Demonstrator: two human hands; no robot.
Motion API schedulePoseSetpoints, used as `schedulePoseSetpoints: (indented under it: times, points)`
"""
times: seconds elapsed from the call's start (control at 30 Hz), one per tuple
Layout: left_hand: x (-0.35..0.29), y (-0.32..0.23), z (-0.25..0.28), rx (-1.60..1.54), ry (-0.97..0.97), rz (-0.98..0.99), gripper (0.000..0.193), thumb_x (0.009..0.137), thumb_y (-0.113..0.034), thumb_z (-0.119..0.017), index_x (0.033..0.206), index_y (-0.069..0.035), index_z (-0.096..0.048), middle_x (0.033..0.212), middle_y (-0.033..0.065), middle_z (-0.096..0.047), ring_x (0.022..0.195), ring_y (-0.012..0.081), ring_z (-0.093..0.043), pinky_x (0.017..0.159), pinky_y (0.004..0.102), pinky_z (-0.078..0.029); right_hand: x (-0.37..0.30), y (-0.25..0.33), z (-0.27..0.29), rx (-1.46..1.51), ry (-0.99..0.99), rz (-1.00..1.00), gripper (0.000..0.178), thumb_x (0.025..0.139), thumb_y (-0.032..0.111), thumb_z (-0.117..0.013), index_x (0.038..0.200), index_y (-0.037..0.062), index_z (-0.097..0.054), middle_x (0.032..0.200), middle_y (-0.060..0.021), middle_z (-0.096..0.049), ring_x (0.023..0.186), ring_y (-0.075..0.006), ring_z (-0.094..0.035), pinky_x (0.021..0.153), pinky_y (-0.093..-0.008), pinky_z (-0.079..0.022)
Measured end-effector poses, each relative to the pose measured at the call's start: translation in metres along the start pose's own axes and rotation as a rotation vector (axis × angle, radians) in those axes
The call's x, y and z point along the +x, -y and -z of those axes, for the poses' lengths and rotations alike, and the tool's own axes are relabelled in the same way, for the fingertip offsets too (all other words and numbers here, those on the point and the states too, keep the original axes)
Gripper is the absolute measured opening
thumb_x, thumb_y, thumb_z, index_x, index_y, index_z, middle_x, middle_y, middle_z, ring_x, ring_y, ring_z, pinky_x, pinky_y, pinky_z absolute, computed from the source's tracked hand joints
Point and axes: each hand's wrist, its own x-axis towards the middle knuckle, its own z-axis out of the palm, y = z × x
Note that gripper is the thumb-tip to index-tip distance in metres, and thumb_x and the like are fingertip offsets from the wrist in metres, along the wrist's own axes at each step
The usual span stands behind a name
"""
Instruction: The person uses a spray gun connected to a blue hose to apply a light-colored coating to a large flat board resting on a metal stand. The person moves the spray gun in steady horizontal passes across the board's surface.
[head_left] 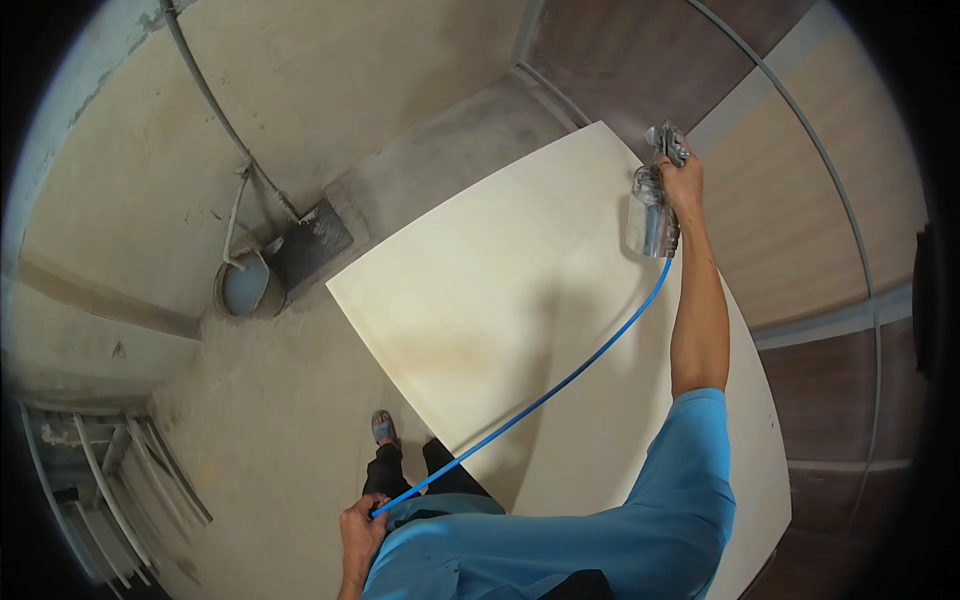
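Note:
My right hand (pixel 684 186) is wrapped round the handle of a metal spray gun (pixel 668 148), with my arm stretched out to the far right. A shiny metal cup (pixel 652 218) hangs below the gun, over the far right part of a large cream-white panel (pixel 450 270). From the gun a blue air hose (pixel 570 378) curves back across the panel to my waist. There my left hand (pixel 362 530) is closed round the hose. The panel's surface is pale, with a faint brownish patch near its left edge and shadows across it.
A bucket (pixel 248 285) of cloudy liquid stands on the floor at the left, beside a dark block (pixel 318 240) and a wall pipe (pixel 215 105). Metal rails (pixel 110 480) lean at lower left. Brown boards (pixel 640 60) and a curved grey strip (pixel 815 140) line the right side.

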Motion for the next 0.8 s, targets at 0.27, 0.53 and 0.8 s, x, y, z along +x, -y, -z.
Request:
schedulePoseSetpoints:
  times: [0.27, 0.53, 0.8]
  points:
    - [0.005, 0.021, -0.007, 0.033, 0.001, 0.007, 0.011, 0.081, -0.008, -0.068, 0.089, 0.000, -0.069, 0.078, 0.0196, -0.069, 0.069, 0.0296, -0.069, 0.064, 0.0364, -0.053, -0.036, 0.020, 0.034, 0.015, 0.277, -0.207, 0.035, 0.080, 0.008, -0.062, 0.115, 0.0017, -0.064, 0.073, -0.0068, -0.064, 0.059, -0.0139, -0.057, 0.061, -0.0323, -0.048]
    - [0.092, 0.026, -0.029, 0.104, 0.045, -0.196, 0.011, 0.084, -0.010, -0.061, 0.085, -0.001, -0.068, 0.065, 0.0169, -0.064, 0.061, 0.0260, -0.067, 0.060, 0.0361, -0.051, -0.116, 0.085, 0.118, 0.619, 0.560, -0.300, 0.029, 0.079, 0.010, -0.067, 0.104, -0.0044, -0.064, 0.082, -0.0080, -0.066, 0.077, -0.0176, -0.066, 0.073, -0.0310, -0.052]
    - [0.117, 0.026, -0.031, 0.130, 0.056, -0.165, 0.015, 0.079, -0.001, -0.054, 0.085, 0.001, -0.067, 0.070, 0.0151, -0.067, 0.064, 0.0259, -0.067, 0.063, 0.0342, -0.051, -0.170, 0.133, 0.107, 0.500, 0.728, -0.325, 0.042, 0.082, 0.001, -0.064, 0.124, 0.0007, -0.058, 0.089, -0.0048, -0.064, 0.077, -0.0153, -0.062, 0.072, -0.0305, -0.051]
